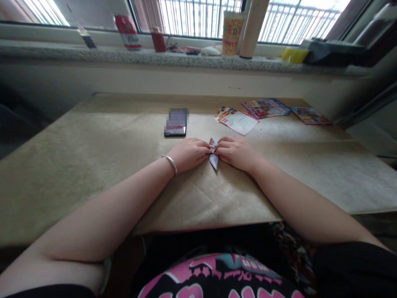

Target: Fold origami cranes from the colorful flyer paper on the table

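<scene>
A small, pointed, blue-grey folded paper piece [214,159] lies on the brown kraft-paper-covered desk [93,157], a little nearer the person than the flat black phone [176,122] and slightly to its right. Its long axis runs away from the person, with one sharp tip aimed back at the body and the other rising between the fingertips. The left hand [189,154] comes in from the phone's side and the right hand [237,153] from the opposite side. They meet at the paper's middle, equally near, so the piece sits squarely between them. Each grip is pressed together, thumb and fingers pinching the paper's upper half from its own side, knuckles resting on the desk. The paper looks thin, glossy and crisply creased, while the desk covering is matte and faintly wrinkled. A slim silver bangle [170,163] circles the left wrist. To the right of the phone, well apart from it, several colourful glossy leaflets [237,120] lie flat.
</scene>
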Available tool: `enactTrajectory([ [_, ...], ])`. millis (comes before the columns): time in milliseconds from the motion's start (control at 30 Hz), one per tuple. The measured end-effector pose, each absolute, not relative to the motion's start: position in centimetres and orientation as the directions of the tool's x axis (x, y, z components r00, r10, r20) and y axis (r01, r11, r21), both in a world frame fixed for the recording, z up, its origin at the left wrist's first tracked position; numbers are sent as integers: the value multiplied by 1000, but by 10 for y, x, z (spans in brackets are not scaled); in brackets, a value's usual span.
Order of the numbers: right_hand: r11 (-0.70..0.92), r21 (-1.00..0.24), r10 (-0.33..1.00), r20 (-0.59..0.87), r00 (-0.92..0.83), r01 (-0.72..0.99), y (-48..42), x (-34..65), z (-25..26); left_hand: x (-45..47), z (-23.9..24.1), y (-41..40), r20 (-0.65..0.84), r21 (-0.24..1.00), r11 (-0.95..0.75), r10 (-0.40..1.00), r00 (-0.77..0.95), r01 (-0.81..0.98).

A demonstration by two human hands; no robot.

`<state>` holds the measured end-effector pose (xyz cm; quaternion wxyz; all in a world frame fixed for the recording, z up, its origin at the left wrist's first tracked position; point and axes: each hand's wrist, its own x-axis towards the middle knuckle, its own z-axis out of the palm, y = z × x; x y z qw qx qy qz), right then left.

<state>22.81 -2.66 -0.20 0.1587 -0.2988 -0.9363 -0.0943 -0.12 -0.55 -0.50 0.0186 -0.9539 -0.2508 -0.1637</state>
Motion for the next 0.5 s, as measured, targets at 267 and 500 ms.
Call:
enactTrajectory([
  [267, 717, -204, 673, 450, -587, 666, -18, 229, -13, 2, -2, -8, 333, -3, -866, 471, 817, 500],
  [500, 669, -242, 720, 445, -532, 703, -18, 224, -15, 11, -6, -5, 381, -139, -850, 427, 820, 507],
])
